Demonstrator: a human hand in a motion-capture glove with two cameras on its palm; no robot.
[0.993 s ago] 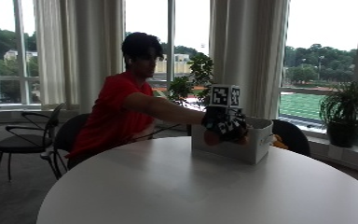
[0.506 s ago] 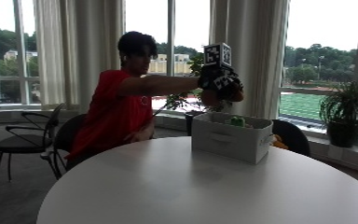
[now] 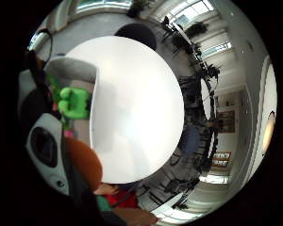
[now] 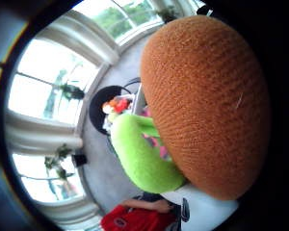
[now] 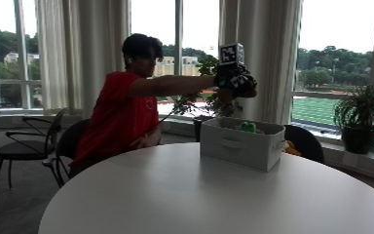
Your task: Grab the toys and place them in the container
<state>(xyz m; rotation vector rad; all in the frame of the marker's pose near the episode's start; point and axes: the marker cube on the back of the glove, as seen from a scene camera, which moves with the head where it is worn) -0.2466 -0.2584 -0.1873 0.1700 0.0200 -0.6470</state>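
**Orange knit toy held high over the container**

Your orange knit toy sits right against the palm, filling much of the thumb-side palm view; a bit of it also shows at the edge of the little-finger-side view. In the outside view you see only a small orange patch under your gloved right hand, which is raised at about head height, arm stretched out, above the container. Your fingers look curled round the toy there, though the exact finger positions are too small to tell.

Just below the toy in the thumb-side view you've got a green plush toy, with pink bits beside it, inside the container. From the little-finger side the same green toy lies in the container, whose grey rim stands at the edge of the round white table. In the outside view the green toy pokes just above the container's rim.

The container is a light grey box with a handle slot on its side, standing on the table at the far side, near the window. Behind it there's a dark chair with some orange and red things on it. You're seated in a red shirt; your other hand can't be made out. A potted plant stands on the sill to the side
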